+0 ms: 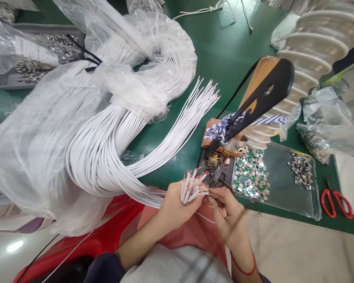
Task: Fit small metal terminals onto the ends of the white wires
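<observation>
My left hand [177, 206] is wrapped round a bundle of white cables [190, 188], whose stripped reddish ends fan out above the fist. Beside those ends, my right hand [228, 214] is closed in a pinch, thumb against fingers. What sits between its fingertips is too small to make out; a thin pale strand shows by the thumb. The held cables run left into a large looped hank of white cable [94, 157], partly wrapped in clear plastic. Another fan of cable ends [194, 114] lies on the green table. Just beyond my hands is a soldering iron tip [224, 156].
A clear tray [286, 200] holds small green-and-silver connector boards [250, 173] and metal shells [302, 171]. Red-handled scissors [336, 202] lie right. A ribbed hose [315, 43] and black-and-wood stand [262, 90] rise above the tray. Bagged parts [327, 137] lie far right.
</observation>
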The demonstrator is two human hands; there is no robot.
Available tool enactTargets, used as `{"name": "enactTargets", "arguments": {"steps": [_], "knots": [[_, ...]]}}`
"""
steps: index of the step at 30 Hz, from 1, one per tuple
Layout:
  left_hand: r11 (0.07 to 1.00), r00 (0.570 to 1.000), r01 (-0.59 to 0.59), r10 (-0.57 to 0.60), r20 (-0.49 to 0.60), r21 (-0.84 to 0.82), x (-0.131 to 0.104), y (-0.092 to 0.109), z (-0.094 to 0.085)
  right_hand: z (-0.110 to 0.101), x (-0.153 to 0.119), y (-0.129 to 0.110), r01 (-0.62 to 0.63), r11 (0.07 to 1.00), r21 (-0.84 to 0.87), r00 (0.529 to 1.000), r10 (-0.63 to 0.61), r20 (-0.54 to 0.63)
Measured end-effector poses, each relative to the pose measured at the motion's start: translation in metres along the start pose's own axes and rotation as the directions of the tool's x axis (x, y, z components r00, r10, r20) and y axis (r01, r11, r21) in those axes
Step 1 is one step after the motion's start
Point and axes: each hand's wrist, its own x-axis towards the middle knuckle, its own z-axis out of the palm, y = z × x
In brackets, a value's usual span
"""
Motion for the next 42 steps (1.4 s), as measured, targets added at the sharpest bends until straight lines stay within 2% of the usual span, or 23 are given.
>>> {"name": "enactTargets", "arguments": {"steps": [2,7,9,11,14,17,22,31,37,42], "knots": [[1.000,1.000,-0.001,0.001,-0.010,0.016,0.000,0.002,0.000,-0.003,0.000,0.000,-0.007,0.999,0.035,1.000,0.007,0.007],[0.999,0.999,0.001,0.001,-0.040,0.037,0.006,0.015,-0.001,-0.009,0.005,-0.007,0.023,0.942,0.335,0.999,-0.012,-0.035],[0.999,0.999,-0.004,0.007,-0.051,0.050,0.009,0.021,-0.001,-0.011,0.006,-0.008,0.035,0.925,0.378,0.999,-0.024,-0.035],[0.999,0.998,0.006,-0.003,-0.067,0.045,0.012,0.025,-0.002,-0.013,0.007,-0.008,0.051,0.943,0.329,0.997,-0.031,-0.068],[0.999,0.996,0.040,-0.039,-0.076,0.017,0.015,0.028,-0.002,-0.016,0.007,-0.006,0.053,0.985,0.164,0.988,-0.027,-0.153],[0.997,0.996,0.064,-0.061,-0.068,0.039,0.016,0.030,-0.002,-0.017,0.007,-0.005,0.044,0.997,0.059,0.988,-0.035,-0.150],[0.998,0.995,0.062,-0.059,-0.083,0.028,0.017,0.031,-0.002,-0.011,0.010,-0.006,-0.027,0.993,0.116,0.990,0.042,-0.134],[0.999,0.997,0.038,-0.038,-0.074,-0.007,0.018,0.034,-0.002,0.000,0.018,-0.011,0.031,0.983,0.182,0.995,-0.012,-0.103],[0.998,0.994,0.046,-0.051,-0.100,-0.046,0.017,0.042,0.001,-0.004,0.021,-0.014,0.066,0.986,0.150,0.994,-0.052,-0.096],[0.995,0.988,0.088,-0.093,-0.125,-0.046,0.016,0.042,0.001,-0.009,0.018,-0.013,0.032,0.996,0.086,0.992,-0.021,-0.126]]}}
